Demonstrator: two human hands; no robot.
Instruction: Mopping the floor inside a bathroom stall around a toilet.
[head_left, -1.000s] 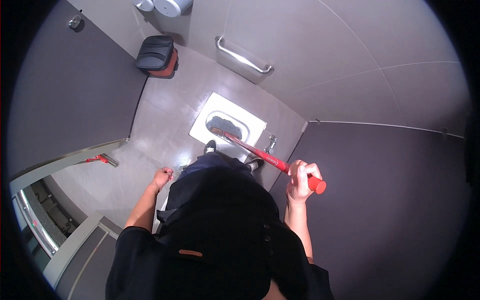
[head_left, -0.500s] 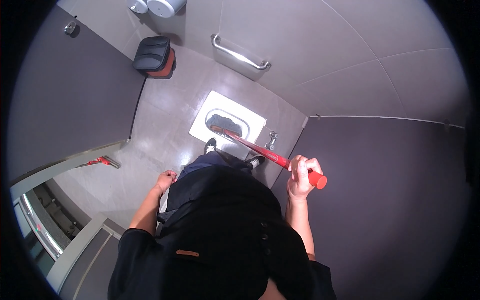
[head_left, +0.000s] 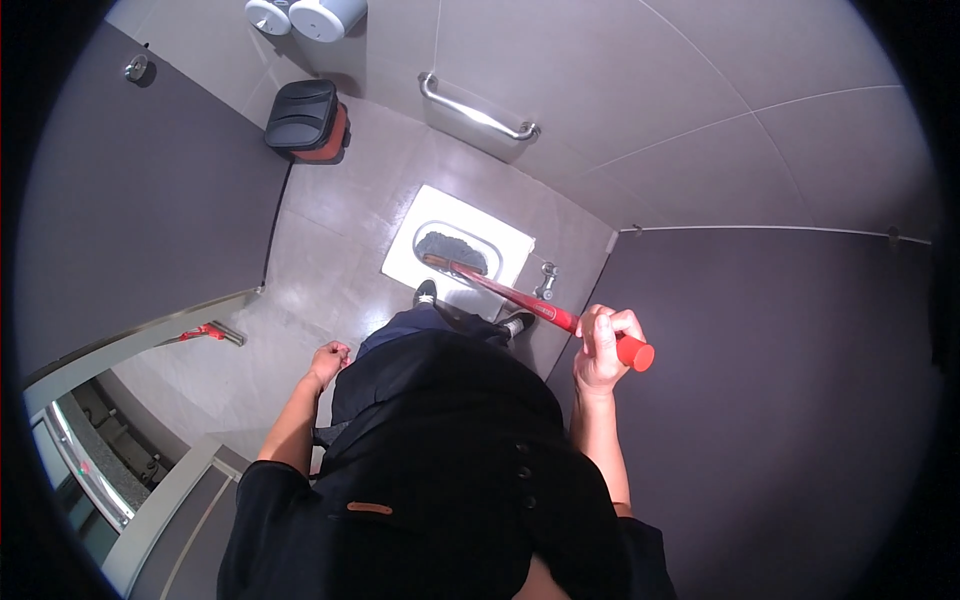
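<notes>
My right hand [head_left: 600, 362] is wrapped round the upper end of a mop's red handle [head_left: 516, 296], with the rounded end cap sticking out past the fist. The handle slants down and away to the left. Its dark grey mop head [head_left: 452, 247] lies inside the bowl of a white squat toilet [head_left: 408, 262] set in the floor. My left hand [head_left: 328, 364] hangs beside my hip with its fingers curled in, and nothing shows in them. My shoes stand at the near edge of the toilet.
A black-lidded bin [head_left: 303, 115] stands in the far left corner. A metal grab bar [head_left: 478, 116] is fixed to the far wall. Right of the toilet is a metal valve [head_left: 546, 281]. Dark partitions [head_left: 760, 380] flank me, and a red tool [head_left: 208, 331] lies near the doorway at left.
The view has shifted very slightly. The mop head stays in the bowl, my right hand keeps its grip, and my left hand remains by my hip.
</notes>
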